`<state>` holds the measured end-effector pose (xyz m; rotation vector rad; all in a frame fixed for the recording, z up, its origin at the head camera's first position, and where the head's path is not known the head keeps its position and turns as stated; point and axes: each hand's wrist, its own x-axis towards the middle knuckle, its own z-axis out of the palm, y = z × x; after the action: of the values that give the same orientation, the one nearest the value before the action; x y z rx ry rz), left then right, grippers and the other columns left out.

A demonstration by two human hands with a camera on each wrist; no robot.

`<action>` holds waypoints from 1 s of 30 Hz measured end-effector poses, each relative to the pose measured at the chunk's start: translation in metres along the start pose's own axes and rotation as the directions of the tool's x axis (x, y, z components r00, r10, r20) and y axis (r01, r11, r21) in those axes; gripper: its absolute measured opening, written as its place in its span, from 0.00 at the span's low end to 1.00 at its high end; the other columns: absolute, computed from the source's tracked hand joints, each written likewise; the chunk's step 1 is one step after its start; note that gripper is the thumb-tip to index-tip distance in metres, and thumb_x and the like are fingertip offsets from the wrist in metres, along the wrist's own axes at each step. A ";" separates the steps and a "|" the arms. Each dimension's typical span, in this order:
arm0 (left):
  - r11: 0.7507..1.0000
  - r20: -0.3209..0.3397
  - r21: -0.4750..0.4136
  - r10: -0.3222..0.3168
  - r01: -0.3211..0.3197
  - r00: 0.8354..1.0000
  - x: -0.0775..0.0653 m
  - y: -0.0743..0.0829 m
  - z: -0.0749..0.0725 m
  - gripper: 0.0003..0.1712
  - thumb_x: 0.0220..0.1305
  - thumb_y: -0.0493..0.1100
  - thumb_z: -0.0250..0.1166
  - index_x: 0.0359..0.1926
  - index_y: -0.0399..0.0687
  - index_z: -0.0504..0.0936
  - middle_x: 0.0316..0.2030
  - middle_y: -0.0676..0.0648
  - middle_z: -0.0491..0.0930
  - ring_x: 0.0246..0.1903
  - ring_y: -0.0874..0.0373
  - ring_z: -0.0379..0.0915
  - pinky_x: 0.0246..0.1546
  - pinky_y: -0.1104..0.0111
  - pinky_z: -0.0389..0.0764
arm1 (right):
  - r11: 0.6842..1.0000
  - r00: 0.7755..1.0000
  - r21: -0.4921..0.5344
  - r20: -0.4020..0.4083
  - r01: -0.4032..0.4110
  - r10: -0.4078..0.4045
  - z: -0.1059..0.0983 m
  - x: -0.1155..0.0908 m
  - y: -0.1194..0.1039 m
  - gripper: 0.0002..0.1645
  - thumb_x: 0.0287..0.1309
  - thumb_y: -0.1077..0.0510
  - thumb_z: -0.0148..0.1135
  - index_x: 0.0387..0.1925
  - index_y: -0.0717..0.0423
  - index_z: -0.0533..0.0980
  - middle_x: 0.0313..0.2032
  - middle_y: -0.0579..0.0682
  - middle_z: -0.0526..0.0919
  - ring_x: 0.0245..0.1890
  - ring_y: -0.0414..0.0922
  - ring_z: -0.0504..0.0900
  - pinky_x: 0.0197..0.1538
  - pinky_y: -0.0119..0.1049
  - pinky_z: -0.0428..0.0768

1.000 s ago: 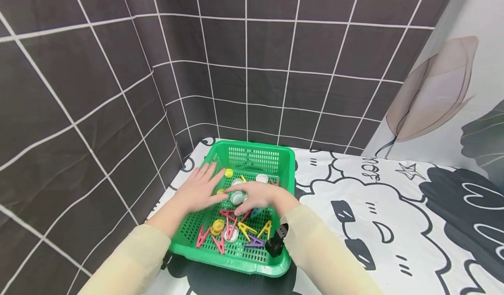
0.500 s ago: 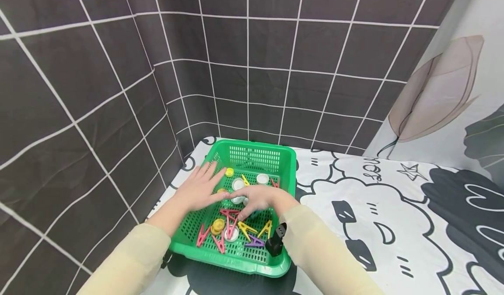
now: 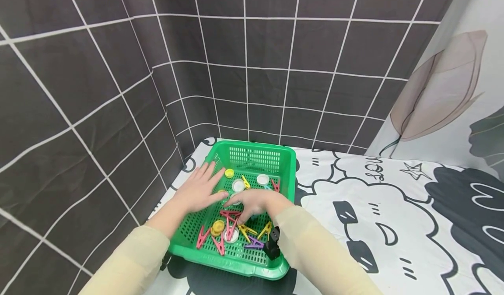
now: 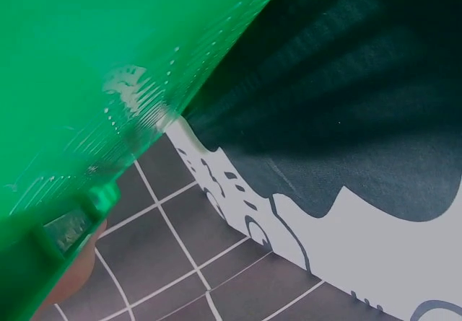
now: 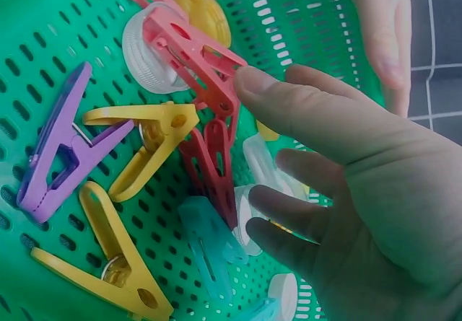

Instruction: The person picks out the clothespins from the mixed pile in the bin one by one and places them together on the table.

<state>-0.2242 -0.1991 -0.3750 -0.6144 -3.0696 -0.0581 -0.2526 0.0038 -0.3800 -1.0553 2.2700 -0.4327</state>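
Note:
My left hand (image 3: pixel 198 190) rests at the left rim of the green plastic basket (image 3: pixel 232 264), fingers spread; a little of it shows under the basket's edge in the left wrist view. Inside the basket, my right hand (image 3: pixel 256 201) hovers palm inward with loosely bent fingers and nothing gripped. Its thumb tip is right at the end of a red clothespin (image 5: pixel 191 54). Below the fingers lie a teal clothespin (image 5: pixel 206 242) and clear or white caps, partly hidden by the hand. Beside them are a purple clothespin (image 5: pixel 61 148) and yellow clothespins (image 5: pixel 115 263).
Yellow caps (image 3: pixel 218 227) and white caps (image 3: pixel 238 185) lie scattered on the basket's slotted floor. The basket stands on a black-and-white cartoon-print cloth (image 3: pixel 378 216). Dark tile-patterned walls (image 3: pixel 267 89) rise behind and to the left.
My right hand has shifted slightly left and its thumb has moved a little lower. A white cap beyond the fingers shows more fully than a second ago. The left hand stays put.

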 end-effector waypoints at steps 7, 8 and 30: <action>1.000 -0.007 -0.020 -0.015 0.015 1.000 -0.001 -0.001 0.001 0.47 0.64 0.74 0.35 0.73 0.50 0.48 0.71 0.35 0.42 0.70 0.40 0.33 0.68 0.51 0.40 | 0.998 0.999 -0.054 0.021 -0.026 0.027 0.001 0.004 -0.005 0.36 0.52 0.53 0.69 0.62 0.31 0.69 0.68 0.43 0.61 0.66 0.45 0.59 0.65 0.45 0.62; 1.000 -0.009 -0.022 -0.018 0.018 1.000 -0.001 -0.001 0.001 0.47 0.64 0.74 0.35 0.73 0.50 0.48 0.71 0.35 0.41 0.70 0.40 0.33 0.68 0.50 0.40 | 0.997 0.999 -0.067 0.024 -0.026 0.028 0.002 0.005 -0.006 0.36 0.52 0.53 0.69 0.62 0.31 0.69 0.68 0.45 0.60 0.67 0.46 0.59 0.65 0.46 0.62; 0.998 -0.010 -0.056 -0.023 0.022 1.000 -0.001 0.000 -0.002 0.48 0.63 0.74 0.37 0.73 0.48 0.49 0.71 0.35 0.41 0.70 0.40 0.33 0.68 0.49 0.41 | 0.985 0.998 -0.169 0.038 -0.036 0.043 0.005 0.007 -0.014 0.35 0.50 0.57 0.70 0.58 0.27 0.72 0.70 0.45 0.55 0.68 0.50 0.56 0.65 0.48 0.62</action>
<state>-0.2228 -0.1995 -0.3734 -0.5795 -3.0741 -0.1481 -0.2446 -0.0105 -0.3791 -1.0895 2.3174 -0.2032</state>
